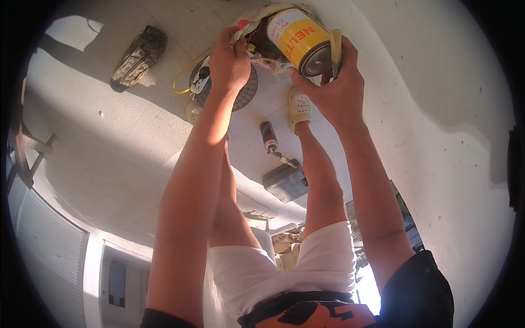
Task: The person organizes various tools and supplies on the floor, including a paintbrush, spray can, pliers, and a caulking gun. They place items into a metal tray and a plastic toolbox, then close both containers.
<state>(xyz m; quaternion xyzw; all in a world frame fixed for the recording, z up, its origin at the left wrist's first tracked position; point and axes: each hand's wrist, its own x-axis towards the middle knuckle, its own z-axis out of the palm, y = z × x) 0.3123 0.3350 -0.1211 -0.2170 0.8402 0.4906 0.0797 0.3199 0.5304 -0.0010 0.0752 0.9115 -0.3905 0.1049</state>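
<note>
A yellow and white can (301, 39) with red lettering lies tilted over a crumpled plastic bag (256, 24), its metal end toward me. My right hand (339, 90) grips the can at that end, thumb on the near side and the other fingers partly hidden. Along the same hand runs a pale yellow strip-like piece (335, 50) whose kind I cannot make out. On the left, my left hand (229, 64) is closed on the edge of the bag. What else the bag contains is mostly hidden.
Below the bag are a round dark grey object (247, 93) and a white power strip (200, 82) with a yellow cord. A torch canister (268, 135) stands near a grey case (285, 183) between my legs. A camouflage shoe-like item (139, 59) lies left; a white wall (437, 164) rises right.
</note>
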